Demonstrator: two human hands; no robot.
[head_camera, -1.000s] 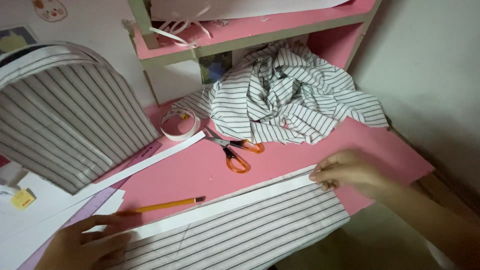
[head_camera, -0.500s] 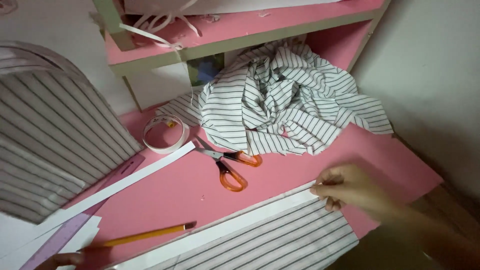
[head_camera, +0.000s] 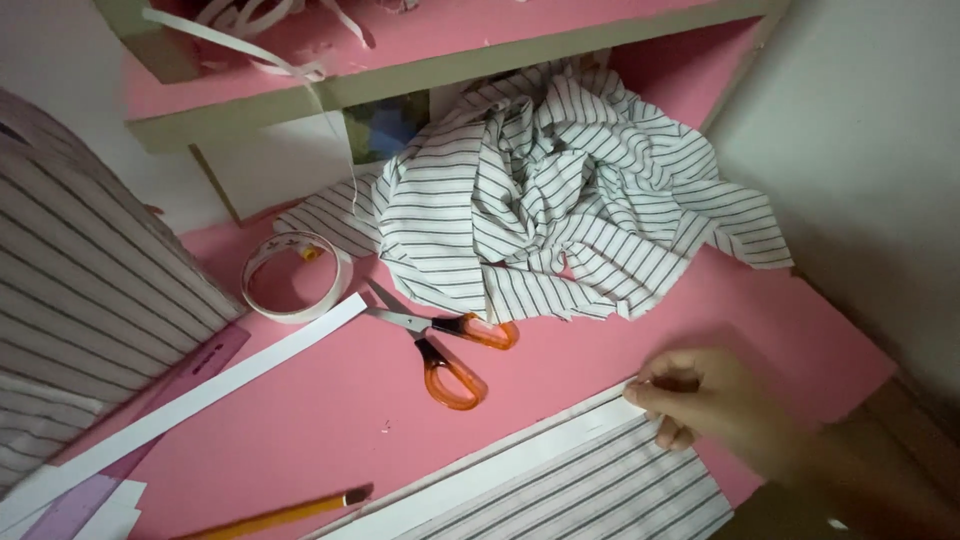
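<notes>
My right hand (head_camera: 705, 400) pinches the far right corner of a long striped fabric panel (head_camera: 590, 495) with a white paper edge, lying flat on the pink table (head_camera: 330, 400) near its front. My left hand is out of view. Orange-handled scissors (head_camera: 445, 350) lie shut in the middle of the table, just beyond the panel. A yellow pencil (head_camera: 285, 512) lies at the front, left of the panel.
A crumpled striped cloth (head_camera: 560, 200) is heaped at the back under a pink shelf (head_camera: 440, 45). A roll of white tape (head_camera: 292, 277), a long white paper strip (head_camera: 190, 400) and a pink ruler (head_camera: 190, 375) lie left. A striped curved piece (head_camera: 80, 290) stands far left.
The view has shifted right and closer, so my left hand has dropped out of the frame. My right hand stays at the panel's corner, now lower in the view.
</notes>
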